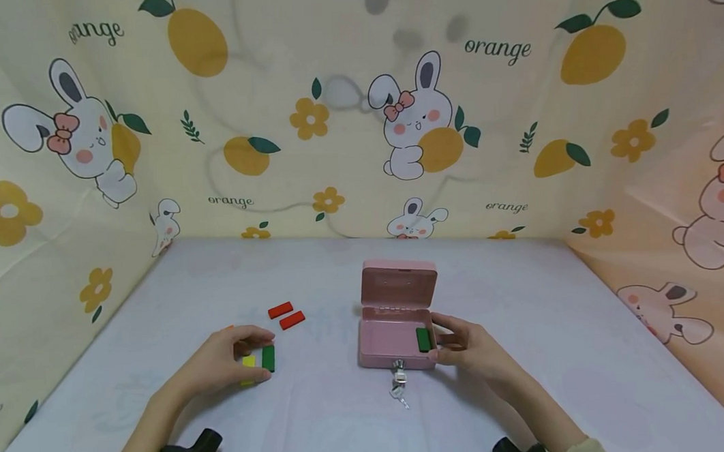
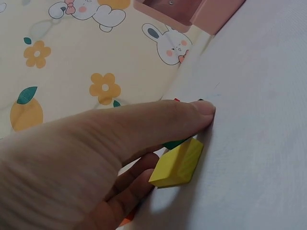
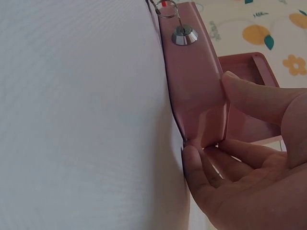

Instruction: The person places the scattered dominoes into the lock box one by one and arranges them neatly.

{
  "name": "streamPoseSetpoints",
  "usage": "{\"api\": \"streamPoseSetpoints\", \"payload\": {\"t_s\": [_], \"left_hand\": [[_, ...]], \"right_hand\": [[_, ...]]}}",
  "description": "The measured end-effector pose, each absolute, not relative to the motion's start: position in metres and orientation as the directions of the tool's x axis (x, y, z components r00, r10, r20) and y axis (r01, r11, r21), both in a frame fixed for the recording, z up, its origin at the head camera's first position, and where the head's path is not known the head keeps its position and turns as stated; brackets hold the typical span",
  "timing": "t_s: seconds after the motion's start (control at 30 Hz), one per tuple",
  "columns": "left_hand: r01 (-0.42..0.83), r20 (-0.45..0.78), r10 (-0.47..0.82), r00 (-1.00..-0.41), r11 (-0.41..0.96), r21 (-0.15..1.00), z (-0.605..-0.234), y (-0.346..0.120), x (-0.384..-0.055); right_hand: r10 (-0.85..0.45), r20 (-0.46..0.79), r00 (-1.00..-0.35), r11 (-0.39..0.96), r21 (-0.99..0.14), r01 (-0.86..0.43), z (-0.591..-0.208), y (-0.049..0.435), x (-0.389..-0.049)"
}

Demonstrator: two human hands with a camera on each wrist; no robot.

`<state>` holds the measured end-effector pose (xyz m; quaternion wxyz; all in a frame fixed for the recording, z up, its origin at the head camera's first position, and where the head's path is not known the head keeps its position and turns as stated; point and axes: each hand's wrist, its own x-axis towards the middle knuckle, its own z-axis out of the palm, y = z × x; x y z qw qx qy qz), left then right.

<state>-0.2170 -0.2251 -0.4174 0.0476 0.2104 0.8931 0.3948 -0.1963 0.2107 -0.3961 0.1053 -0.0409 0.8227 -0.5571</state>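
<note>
My left hand pinches a green block between thumb and fingers, low over the table. Close behind it, within the curve of the hand, is a yellow block; in the left wrist view the thumb covers most of the green one. My right hand holds the right side wall of a pink metal box, thumb at the rim and fingers low on the outside. The box's lid stands raised. Inside, at the right, lies another green block.
Two red blocks lie beyond my left hand. An orange piece peeks out behind its fingers. Keys hang from the lock on the box's front. Printed cloth walls the white table at the back and sides.
</note>
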Motion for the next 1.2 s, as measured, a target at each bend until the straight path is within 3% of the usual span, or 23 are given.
{"api": "streamPoseSetpoints", "payload": {"t_s": [1.2], "left_hand": [[0.297,0.094,0.363,-0.927,0.557,0.775,-0.4161,-0.2208,-0.2166]], "right_hand": [[-0.207,-0.116,-0.971,0.366,-0.930,0.033,-0.3979,0.2120,-0.1956]]}}
